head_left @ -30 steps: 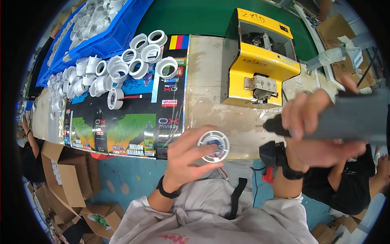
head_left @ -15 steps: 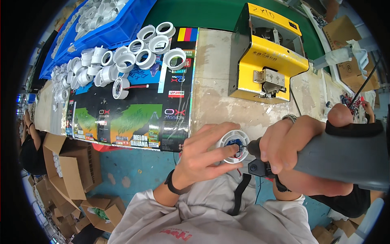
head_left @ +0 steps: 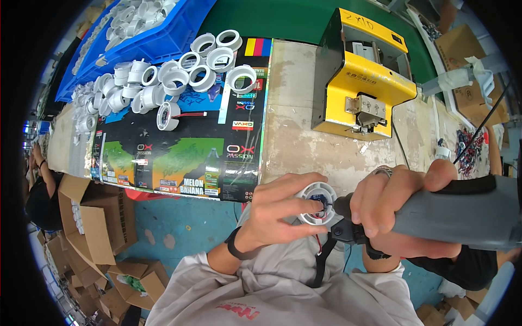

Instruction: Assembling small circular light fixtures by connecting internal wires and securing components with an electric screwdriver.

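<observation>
My left hand [head_left: 277, 209] grips a round white plastic housing [head_left: 314, 189] just beyond the table's near edge. One finger reaches across its open face, against a small blue circuit board [head_left: 319, 200] inside. Thin red wires [head_left: 318, 243] hang below the housing. My right hand [head_left: 399, 209] is wrapped round a thick grey-and-black power screwdriver [head_left: 457, 214]. Its dark nose points left into the housing, close to the board; whether the tip touches a screw cannot be made out. A black block-shaped part [head_left: 343, 232] sits under the nose.
Many white ring housings [head_left: 202, 79] lie on the printed sheet [head_left: 163, 155] at left, one with a red wire lead [head_left: 190, 114]. A blue bin [head_left: 157, 46] of similar parts stands behind. A yellow-and-black machine [head_left: 375, 81] stands at back right. Cardboard boxes [head_left: 103, 217] sit at lower left.
The housing and my left hand have shifted slightly right in view. The screwdriver's back end has tilted lower. More of the hanging red wires shows below the housing.
</observation>
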Demonstrator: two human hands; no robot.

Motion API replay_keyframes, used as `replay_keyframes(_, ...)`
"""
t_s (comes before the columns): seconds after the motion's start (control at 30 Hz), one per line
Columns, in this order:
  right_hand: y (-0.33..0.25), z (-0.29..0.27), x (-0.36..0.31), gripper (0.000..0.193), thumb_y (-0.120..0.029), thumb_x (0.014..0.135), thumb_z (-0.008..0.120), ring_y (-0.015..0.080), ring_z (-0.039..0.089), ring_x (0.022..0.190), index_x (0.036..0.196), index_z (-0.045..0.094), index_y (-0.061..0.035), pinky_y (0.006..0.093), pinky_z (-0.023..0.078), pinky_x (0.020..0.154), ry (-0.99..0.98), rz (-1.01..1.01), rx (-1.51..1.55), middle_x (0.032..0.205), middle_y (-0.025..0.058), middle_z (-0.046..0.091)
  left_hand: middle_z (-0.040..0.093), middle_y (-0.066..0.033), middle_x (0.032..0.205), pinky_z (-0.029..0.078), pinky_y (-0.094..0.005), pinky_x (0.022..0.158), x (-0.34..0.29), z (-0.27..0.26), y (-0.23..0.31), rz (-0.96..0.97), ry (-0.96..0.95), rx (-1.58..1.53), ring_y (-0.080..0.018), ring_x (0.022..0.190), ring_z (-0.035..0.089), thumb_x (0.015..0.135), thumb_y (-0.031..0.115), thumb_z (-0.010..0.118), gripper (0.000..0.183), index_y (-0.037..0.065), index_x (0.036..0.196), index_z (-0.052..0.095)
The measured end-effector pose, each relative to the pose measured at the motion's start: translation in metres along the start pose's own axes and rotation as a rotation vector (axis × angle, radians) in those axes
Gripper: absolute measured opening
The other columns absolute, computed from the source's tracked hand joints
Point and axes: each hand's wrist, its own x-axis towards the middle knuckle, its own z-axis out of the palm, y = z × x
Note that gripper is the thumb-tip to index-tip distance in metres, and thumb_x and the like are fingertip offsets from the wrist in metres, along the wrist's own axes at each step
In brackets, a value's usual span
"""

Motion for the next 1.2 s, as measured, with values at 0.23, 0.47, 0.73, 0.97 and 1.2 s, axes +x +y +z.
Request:
replay_keyframes(0.23, -0.013, -0.010, -0.004, 0.077, -0.065, 0.080, 0.056, 0.0157, 0.050, 0.054, 0.128, 0.032, -0.0095, 0.0309, 0.043, 0.054, 0.269, -0.396, -0.225, 0.067, 0.0045, 0.048, 0.061, -0.0176, 0.109, 0.047, -0.0345, 0.084, 0.003, -0.038, -0.018, -0.245, 0.109, 0.303, -0.0308, 0.099, 0.060, 0.057, 0.001, 0.079, 0.034, 0.003, 0.083, 0.056)
replay_keyframes(0.47, -0.005, -0.038, -0.028, 0.066, -0.050, 0.085, 0.055, 0.0198, 0.059, 0.072, 0.124, 0.036, 0.0002, 0.0319, 0.047, 0.066, 0.567, -0.123, -0.550, 0.087, 0.0118, 0.059, 0.056, -0.0161, 0.113, 0.040, -0.0401, 0.090, -0.016, -0.138, -0.038, -0.318, 0.345, 0.967, -0.0349, 0.106, 0.052, 0.064, -0.001, 0.071, 0.031, 0.003, 0.085, 0.049)
replay_keyframes(0.73, -0.076, -0.081, -0.063, 0.045, -0.018, 0.087, 0.056, 0.0273, 0.052, 0.111, 0.124, 0.046, 0.0056, 0.0385, 0.038, 0.098, 0.951, -0.568, -1.173, 0.121, 0.0170, 0.053, 0.045, -0.0139, 0.137, 0.030, -0.0432, 0.102, -0.019, -0.137, -0.031, -0.343, 0.617, 1.197, -0.0333, 0.122, 0.043, 0.079, 0.004, 0.062, 0.034, 0.001, 0.112, 0.051)
replay_keyframes(0.97, -0.121, -0.238, -0.137, 0.027, 0.003, 0.078, 0.060, 0.0261, 0.061, 0.096, 0.104, 0.061, 0.0006, 0.0323, 0.046, 0.084, 0.644, 0.424, -1.905, 0.108, 0.0179, 0.061, 0.049, -0.0204, 0.125, 0.034, -0.0441, 0.100, -0.011, -0.079, -0.017, 0.010, 0.546, 0.837, -0.0355, 0.116, 0.047, 0.080, -0.002, 0.053, 0.029, -0.002, 0.109, 0.049)
replay_keyframes(1.2, -0.105, -0.173, -0.134, 0.045, -0.005, 0.077, 0.065, 0.0300, 0.060, 0.089, 0.121, 0.055, -0.0046, 0.0361, 0.048, 0.078, 1.052, 0.223, -1.849, 0.108, 0.0165, 0.061, 0.056, -0.0206, 0.112, 0.042, -0.0421, 0.090, -0.015, 0.006, 0.013, 0.017, 0.246, 0.381, -0.0342, 0.101, 0.054, 0.070, -0.001, 0.059, 0.029, 0.000, 0.099, 0.052)
